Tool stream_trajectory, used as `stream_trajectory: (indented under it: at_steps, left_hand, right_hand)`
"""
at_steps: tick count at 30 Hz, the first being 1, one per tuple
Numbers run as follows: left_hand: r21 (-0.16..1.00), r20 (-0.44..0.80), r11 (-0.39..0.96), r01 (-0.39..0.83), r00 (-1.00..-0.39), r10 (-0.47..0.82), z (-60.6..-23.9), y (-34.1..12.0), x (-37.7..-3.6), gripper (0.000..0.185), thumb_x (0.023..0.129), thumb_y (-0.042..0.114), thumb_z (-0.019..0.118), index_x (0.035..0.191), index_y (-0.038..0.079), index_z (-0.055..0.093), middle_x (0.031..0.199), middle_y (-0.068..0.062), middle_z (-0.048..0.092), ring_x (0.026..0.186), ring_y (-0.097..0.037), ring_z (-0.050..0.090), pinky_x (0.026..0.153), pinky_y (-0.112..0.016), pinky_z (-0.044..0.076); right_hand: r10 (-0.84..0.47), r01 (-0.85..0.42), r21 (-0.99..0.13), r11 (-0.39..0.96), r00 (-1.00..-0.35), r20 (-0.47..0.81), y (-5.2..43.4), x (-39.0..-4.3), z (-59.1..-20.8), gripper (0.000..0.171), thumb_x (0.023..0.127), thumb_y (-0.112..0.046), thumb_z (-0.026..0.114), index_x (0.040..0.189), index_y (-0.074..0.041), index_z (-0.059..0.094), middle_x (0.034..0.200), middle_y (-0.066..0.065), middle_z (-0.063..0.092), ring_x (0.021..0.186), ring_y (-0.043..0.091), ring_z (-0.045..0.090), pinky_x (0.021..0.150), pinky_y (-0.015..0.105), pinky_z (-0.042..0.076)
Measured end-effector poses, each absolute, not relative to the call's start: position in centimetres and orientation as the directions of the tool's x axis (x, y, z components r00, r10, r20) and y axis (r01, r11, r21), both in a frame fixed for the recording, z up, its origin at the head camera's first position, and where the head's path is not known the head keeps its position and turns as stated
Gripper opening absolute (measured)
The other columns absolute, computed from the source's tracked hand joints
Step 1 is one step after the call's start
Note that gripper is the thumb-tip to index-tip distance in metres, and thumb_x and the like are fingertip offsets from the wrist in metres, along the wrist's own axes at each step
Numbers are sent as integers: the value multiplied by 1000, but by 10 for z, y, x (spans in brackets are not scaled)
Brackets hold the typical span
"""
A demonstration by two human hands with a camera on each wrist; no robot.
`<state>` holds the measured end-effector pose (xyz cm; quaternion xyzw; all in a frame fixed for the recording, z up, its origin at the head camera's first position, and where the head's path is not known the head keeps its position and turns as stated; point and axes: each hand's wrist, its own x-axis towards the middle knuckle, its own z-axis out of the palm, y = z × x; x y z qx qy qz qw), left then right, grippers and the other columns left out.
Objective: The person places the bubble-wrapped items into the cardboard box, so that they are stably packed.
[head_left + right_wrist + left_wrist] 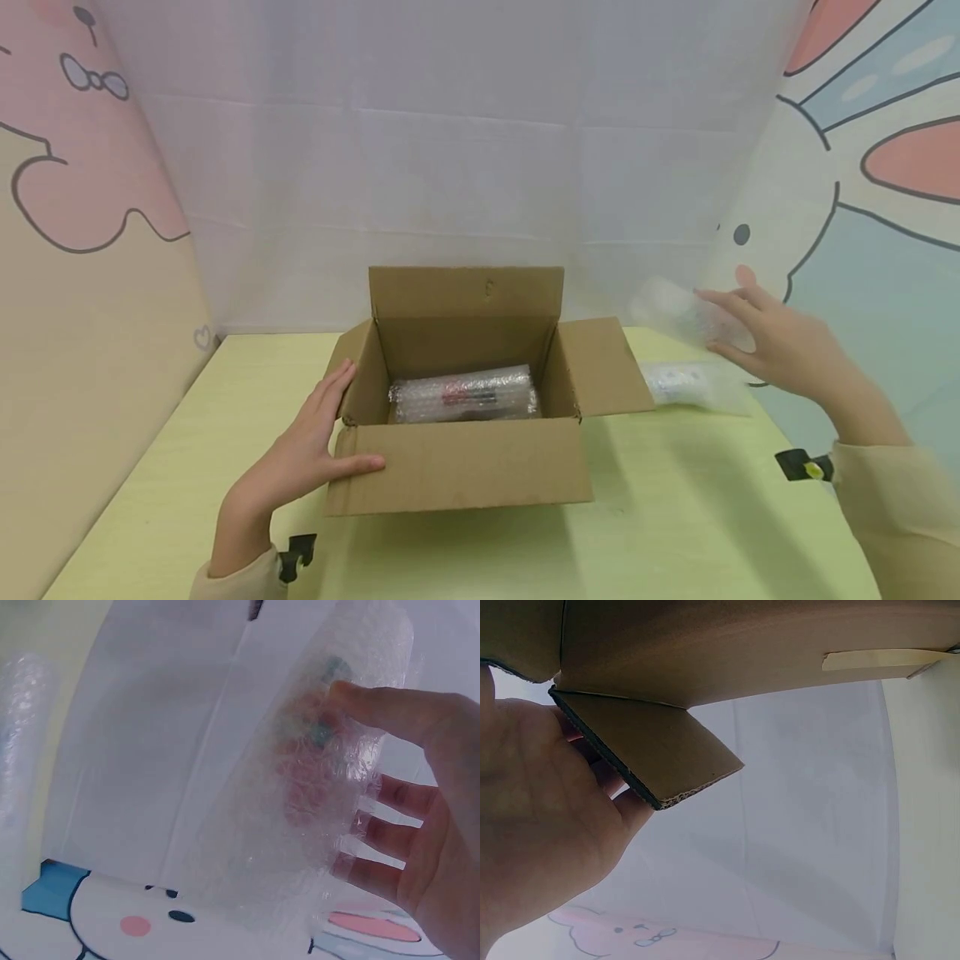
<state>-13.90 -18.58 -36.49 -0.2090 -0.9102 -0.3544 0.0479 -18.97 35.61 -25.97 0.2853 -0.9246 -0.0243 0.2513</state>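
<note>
An open cardboard box [459, 467] stands on the table, flaps spread. My left hand [296, 454] grips its front left corner: the thumb lies over the front flap, and the fingers reach behind the side flap [641, 742] in the left wrist view. Inside the box lies a bubble-wrapped package [465, 395] with red and dark patches showing through. Up at the right, my right hand [783, 342] pinches a bubble-wrapped item [300, 772] between thumb and fingers, raised above the table. Reddish and teal shapes show through its wrap; the head view blurs it.
Another bubble-wrapped package [686, 385] lies on the pale green table [660, 500], right of the box and close to its right flap [606, 367]. A white sheet [465, 167] hangs behind, with cartoon-printed panels [892, 275] at both sides.
</note>
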Motion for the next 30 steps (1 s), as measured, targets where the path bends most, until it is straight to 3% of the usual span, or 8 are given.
stream_trajectory:
  at_steps: [7,9,16,20,30]
  left_hand:
    - [631,237,655,416,-907,348,-364,-185,-139,114,74,45,81,157,15,9,162,-14,10,148,-42,12,109,-69,24]
    - [631,235,655,414,-908,347,-364,-185,-139,114,74,45,81,157,15,9,162,-14,10,148,-42,12,108,-69,25]
    - [633,228,658,409,-910,346,-365,-186,-139,114,75,46,81,157,16,8,163,-14,9,148,-42,12,108,-69,25]
    - [640,219,655,401,-913,344,-364,-187,-137,114,75,47,80,157,18,8,163,-13,9,148,-41,12,108,-69,25]
    - [627,227,666,405,-912,341,-365,-189,-135,114,75,47,80,157,17,7,162,-14,10,147,-42,13,107,-70,26]
  right_hand:
    - [-607,-581,214,786,-655,451,302,-191,-226,67,72,-18,83,134,-17,55,109,9,62,68,21,55,48,30,35]
    - [-639,-607,236,759,-625,448,287,-193,-220,66,73,-22,82,134,-20,55,108,6,63,70,20,58,47,28,33]
    - [-760,-736,267,622,-484,434,236,-207,-212,63,75,-23,82,133,-18,57,101,6,64,70,16,57,50,27,42]
    - [-795,-764,271,586,-478,373,208,-212,-213,62,78,-29,80,134,-21,55,101,5,63,61,13,50,46,24,38]
    - [-847,-811,248,530,-518,117,145,-218,-222,61,84,-39,74,139,-27,52,108,0,61,64,10,53,45,22,36]
